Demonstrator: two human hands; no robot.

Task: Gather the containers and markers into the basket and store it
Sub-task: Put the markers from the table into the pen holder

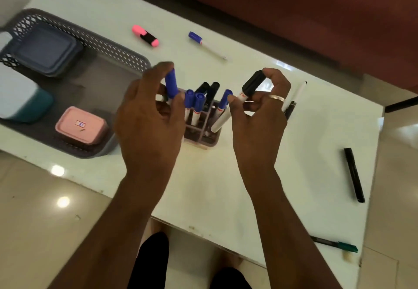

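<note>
Left grip (pixel 149 112) pinches a blue-capped marker (pixel 171 83), right grip (pixel 255 117) a black-capped marker (pixel 252 86), above the holder (pixel 201 140).

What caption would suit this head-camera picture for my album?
Left hand with a blue-capped marker, right hand with a black-capped marker, both poised over the marker holder beside the basket.

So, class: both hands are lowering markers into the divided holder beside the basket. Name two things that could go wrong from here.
1. The holder is crowded, with markers leaning; pushing in the blue-capped marker in the left hand or the black-capped marker in the right hand might tip it.
2. The green-capped pen lies near the table edge and could be knocked off.
</note>
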